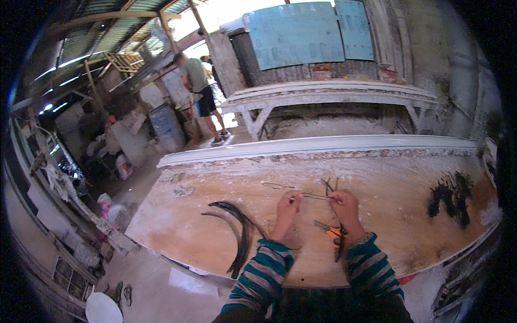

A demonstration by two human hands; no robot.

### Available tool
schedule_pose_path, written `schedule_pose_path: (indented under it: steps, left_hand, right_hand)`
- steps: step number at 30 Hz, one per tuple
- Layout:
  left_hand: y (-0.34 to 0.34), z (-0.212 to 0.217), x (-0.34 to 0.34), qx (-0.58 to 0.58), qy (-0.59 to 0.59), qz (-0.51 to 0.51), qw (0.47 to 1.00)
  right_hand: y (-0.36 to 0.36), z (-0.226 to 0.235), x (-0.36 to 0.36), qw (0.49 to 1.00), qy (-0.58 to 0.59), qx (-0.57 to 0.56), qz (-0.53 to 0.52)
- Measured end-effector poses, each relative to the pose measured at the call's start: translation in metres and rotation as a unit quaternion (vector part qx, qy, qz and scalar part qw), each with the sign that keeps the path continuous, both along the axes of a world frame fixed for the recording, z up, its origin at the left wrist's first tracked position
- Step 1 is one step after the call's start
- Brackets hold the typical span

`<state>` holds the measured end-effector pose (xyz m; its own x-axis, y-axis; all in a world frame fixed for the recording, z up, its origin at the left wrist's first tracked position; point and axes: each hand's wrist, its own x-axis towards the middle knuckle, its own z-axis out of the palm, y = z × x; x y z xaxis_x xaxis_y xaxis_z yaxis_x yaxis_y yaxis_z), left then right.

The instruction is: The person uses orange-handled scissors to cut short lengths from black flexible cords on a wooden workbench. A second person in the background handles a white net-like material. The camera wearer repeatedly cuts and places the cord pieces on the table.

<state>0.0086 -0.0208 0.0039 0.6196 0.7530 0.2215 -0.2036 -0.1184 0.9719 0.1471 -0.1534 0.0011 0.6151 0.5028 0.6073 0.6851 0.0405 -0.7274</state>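
A thin dark wire [314,195] is stretched between my two hands above the wooden table. My left hand [288,209] pinches it, and a thin loop of it sticks out past that hand to the left. The other end is pinched in my right hand [345,209]. Orange-handled pliers [333,233] lie on the table between my forearms. Just beyond my right hand are a few short dark wire pieces [329,185]. Left of my left arm rests a curved bundle of long black strips [239,229], partly hidden by my sleeve.
Tangled black wire bundles [451,198] lie at the table's right. A long white moulding [323,146] runs along the far edge of the table [177,215]. Behind stands a white-stained bench [334,99]. A person [200,91] stands at the back left, near a blue drum [166,127].
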Motion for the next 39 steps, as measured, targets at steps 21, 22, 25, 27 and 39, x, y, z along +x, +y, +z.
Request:
schedule_pose_path:
  steps: [21, 22, 25, 27, 39]
  left_hand:
    - [0.023, -0.006, -0.007, -0.027, -0.094, 0.005, 0.995]
    - [0.024, -0.004, -0.007, -0.020, -0.101, -0.015, 0.995]
    - [0.016, 0.004, -0.007, -0.025, -0.061, -0.041, 0.997]
    - [0.010, 0.010, -0.008, -0.029, -0.042, -0.038, 0.998]
    - [0.012, 0.004, -0.005, -0.048, -0.042, -0.017, 0.998]
  right_hand:
    - [-0.021, 0.048, -0.051, 0.960, -0.235, -0.124, 0.082]
    - [-0.022, 0.047, -0.041, 0.968, -0.209, -0.122, 0.064]
    - [-0.024, 0.038, -0.007, 0.977, -0.163, -0.136, -0.020]
    - [-0.031, 0.035, 0.013, 0.963, -0.175, -0.167, -0.115]
    - [-0.052, 0.012, 0.060, 0.888, -0.067, -0.347, -0.294]
